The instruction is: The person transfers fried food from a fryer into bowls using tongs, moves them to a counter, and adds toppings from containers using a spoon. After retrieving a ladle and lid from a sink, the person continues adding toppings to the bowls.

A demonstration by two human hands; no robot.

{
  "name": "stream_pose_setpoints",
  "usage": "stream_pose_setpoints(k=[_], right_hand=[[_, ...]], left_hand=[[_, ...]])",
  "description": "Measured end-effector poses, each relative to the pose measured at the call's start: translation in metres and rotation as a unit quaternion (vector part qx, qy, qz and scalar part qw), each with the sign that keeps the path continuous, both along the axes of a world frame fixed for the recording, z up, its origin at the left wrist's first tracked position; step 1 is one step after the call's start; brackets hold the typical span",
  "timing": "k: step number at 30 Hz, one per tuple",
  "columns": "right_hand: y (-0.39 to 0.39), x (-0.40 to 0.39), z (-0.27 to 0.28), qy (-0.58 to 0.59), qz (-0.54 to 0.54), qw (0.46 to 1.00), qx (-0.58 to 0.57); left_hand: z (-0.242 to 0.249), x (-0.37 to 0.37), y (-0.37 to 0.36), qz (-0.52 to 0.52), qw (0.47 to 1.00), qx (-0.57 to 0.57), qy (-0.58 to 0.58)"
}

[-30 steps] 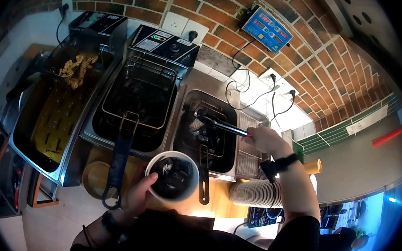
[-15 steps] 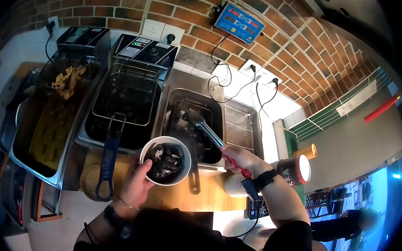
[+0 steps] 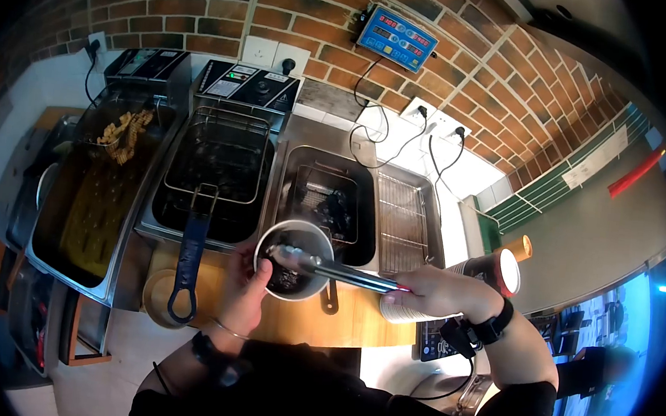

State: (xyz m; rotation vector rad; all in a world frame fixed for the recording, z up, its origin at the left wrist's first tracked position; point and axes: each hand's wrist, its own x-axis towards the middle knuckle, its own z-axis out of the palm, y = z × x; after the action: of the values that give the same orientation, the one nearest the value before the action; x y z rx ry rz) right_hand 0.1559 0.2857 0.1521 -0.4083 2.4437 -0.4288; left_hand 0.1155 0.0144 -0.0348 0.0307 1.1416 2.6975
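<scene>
While left hand (image 3: 244,299) grips cup (image 3: 320,238), right hand (image 3: 440,291) clasps tongs (image 3: 351,275) over it — part-filled; more dark pieces (image 3: 338,208) in basket (image 3: 314,199), cup's one o'clock.

between the left hand (image 3: 248,295) and the right hand (image 3: 443,295), a hand could pass low over the wooden counter (image 3: 363,328), on the near side of the tongs (image 3: 351,274), which bar the way forward. a long basket handle (image 3: 190,267) blocks the left hand's outer side; stacked cups (image 3: 403,310) crowd beneath the right. ahead of the right hand, room opens above the wire rack (image 3: 404,217).
</scene>
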Motion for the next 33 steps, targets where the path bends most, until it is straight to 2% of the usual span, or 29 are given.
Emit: stream_pose_setpoints(k=[1,4,5,6,9,11,12,14,16,18,20,23,27,28,30,33], right_hand=[[-0.005,0.0,-0.002,0.0,-0.001,1.0,-0.001],[-0.023,0.0,-0.005,-0.19,-0.081,0.979,0.008],[-0.021,0.002,-0.011,-0.242,-0.144,0.959,-0.028],[-0.02,0.003,-0.011,-0.244,-0.144,0.959,-0.028],[-0.012,0.0,-0.007,-0.196,-0.084,0.977,-0.002],[-0.001,-0.004,-0.001,-0.183,-0.045,0.981,-0.043],[-0.001,-0.006,0.007,-0.183,-0.044,0.981,-0.045],[-0.008,-0.007,0.038,-0.144,0.021,0.989,0.037],[-0.014,-0.004,0.06,-0.16,-0.001,0.986,0.05],[-0.008,0.002,0.074,-0.1,0.051,0.992,0.05],[-0.003,0.01,0.082,-0.081,0.041,0.994,0.068],[0.006,0.031,0.069,0.04,0.008,0.997,0.067],[-0.039,0.062,0.046,0.117,-0.065,0.985,0.11],[-0.045,0.07,0.036,0.168,-0.056,0.979,0.101],[-0.055,0.081,0.018,0.166,-0.104,0.973,0.125],[-0.062,0.098,0.001,0.178,-0.114,0.971,0.115]], left_hand=[[-0.002,0.001,0.002,0.001,1.0,-0.007,0.023],[0.003,0.007,0.005,-0.037,0.997,-0.021,0.068],[0.006,0.007,0.004,-0.037,0.995,-0.018,0.087],[0.01,0.008,0.005,-0.036,0.996,-0.018,0.085],[0.017,0.009,0.007,-0.007,0.998,-0.002,0.057],[0.015,0.01,0.008,0.002,1.0,0.004,-0.028],[0.012,0.01,0.009,0.003,1.0,0.002,-0.028],[0.006,0.01,0.008,-0.018,0.996,0.015,-0.08],[0.005,0.013,0.009,-0.021,0.996,0.003,-0.084],[0.005,0.015,0.01,-0.021,0.996,-0.006,-0.086],[0.002,0.015,0.009,-0.027,0.995,0.001,-0.094],[0.007,0.021,0.003,-0.041,0.993,-0.013,-0.11],[0.022,0.028,-0.004,-0.07,0.99,-0.016,-0.124],[0.026,0.029,-0.008,-0.093,0.987,0.003,-0.13],[0.025,0.03,-0.014,-0.128,0.982,0.02,-0.139],[0.014,0.036,-0.028,-0.124,0.984,-0.022,-0.128]])
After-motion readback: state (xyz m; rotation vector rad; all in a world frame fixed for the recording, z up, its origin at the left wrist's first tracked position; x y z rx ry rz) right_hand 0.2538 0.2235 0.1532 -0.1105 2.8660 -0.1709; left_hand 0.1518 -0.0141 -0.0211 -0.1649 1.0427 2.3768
